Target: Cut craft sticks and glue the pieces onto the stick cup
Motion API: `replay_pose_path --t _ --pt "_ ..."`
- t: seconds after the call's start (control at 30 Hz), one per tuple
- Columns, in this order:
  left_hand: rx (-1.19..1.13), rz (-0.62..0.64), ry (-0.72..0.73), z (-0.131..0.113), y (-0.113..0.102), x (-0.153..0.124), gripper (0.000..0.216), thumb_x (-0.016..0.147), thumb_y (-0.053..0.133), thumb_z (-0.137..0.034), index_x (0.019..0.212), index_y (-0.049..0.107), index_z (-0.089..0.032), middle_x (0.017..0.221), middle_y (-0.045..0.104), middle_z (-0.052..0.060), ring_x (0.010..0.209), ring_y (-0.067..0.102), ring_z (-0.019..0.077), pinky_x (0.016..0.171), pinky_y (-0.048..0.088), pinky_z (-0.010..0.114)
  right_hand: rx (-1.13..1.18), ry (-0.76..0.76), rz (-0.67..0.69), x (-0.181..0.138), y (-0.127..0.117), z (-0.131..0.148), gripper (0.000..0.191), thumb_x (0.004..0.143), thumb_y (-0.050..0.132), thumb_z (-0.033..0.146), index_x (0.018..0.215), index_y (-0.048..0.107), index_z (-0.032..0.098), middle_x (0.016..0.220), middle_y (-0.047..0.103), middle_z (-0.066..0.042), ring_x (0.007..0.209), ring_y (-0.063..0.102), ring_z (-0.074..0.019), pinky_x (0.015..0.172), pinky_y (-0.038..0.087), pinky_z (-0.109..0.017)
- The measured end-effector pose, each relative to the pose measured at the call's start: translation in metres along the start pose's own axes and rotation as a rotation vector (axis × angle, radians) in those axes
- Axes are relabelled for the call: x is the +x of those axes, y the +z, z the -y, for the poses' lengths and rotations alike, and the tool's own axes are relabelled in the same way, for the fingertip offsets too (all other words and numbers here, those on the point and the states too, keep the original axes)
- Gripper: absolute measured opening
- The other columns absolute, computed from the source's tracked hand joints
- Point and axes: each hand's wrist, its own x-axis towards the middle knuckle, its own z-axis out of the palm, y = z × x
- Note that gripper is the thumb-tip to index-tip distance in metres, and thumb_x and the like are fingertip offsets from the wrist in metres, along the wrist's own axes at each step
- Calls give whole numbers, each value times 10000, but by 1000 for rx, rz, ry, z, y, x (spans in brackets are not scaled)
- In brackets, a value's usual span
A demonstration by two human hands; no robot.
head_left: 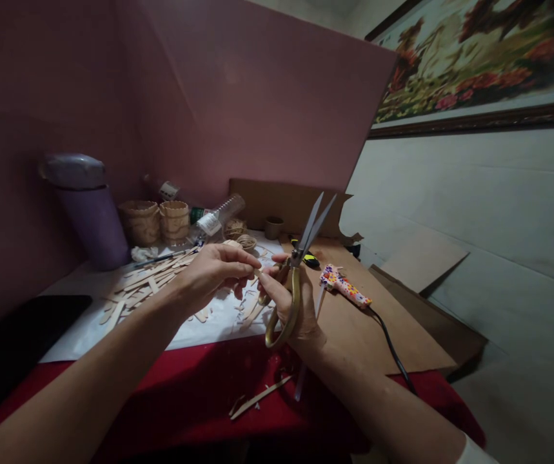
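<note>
My left hand [218,267] is closed in a pinch at the middle of the view, with its fingertips on a small pale piece of wood [258,272]. My right hand [300,309] meets it there, thumb and finger touching the same piece. Hooked in that right hand is a pair of scissors [296,270] with gold-coloured handles, the blades pointing up and slightly apart. Just below both hands, cut slivers lie on white paper [180,332]. To the left of my left hand spreads a pile of wooden craft sticks [151,283].
A glue gun [347,287] with a black cord lies on cardboard [387,322] at the right. Behind stand a purple tumbler [93,219], two wooden cups [175,222], a plastic bottle [218,218] and twine [246,241]. A loose stick [260,397] rests on the red cloth [184,399].
</note>
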Motion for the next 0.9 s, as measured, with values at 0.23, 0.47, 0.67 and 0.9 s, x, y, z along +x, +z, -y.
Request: replay_pose_path --t 0.23,0.47,0.67,0.9 --pt "-3 3 -7 4 1 -1 168 664 752 -205 777 679 -103 639 635 53 474 542 112 389 415 213 -55 -14 -109 -1 0 5 335 764 677 319 1018 478 230 763 584 51 665 591 -124 649 495 -286" --pt "69 32 5 4 6 0 261 685 742 -292 550 602 -118 524 552 23 397 461 83 342 383 208 -55 8 -74 0 1 4 338 751 664 292 1019 472 222 748 598 47 667 609 -136 667 511 -302" --pt "34 7 -3 3 5 1 227 671 735 -255 550 589 -128 539 568 24 389 457 77 336 383 200 -36 53 -79 -2 2 6 317 760 640 284 1021 471 222 751 620 39 660 638 -146 634 510 -294" --pt "96 15 18 5 7 0 273 687 731 -300 530 586 -131 507 541 21 382 458 85 335 378 210 -23 53 -58 -3 1 5 349 730 690 307 984 462 235 718 581 59 657 618 -141 668 526 -311"
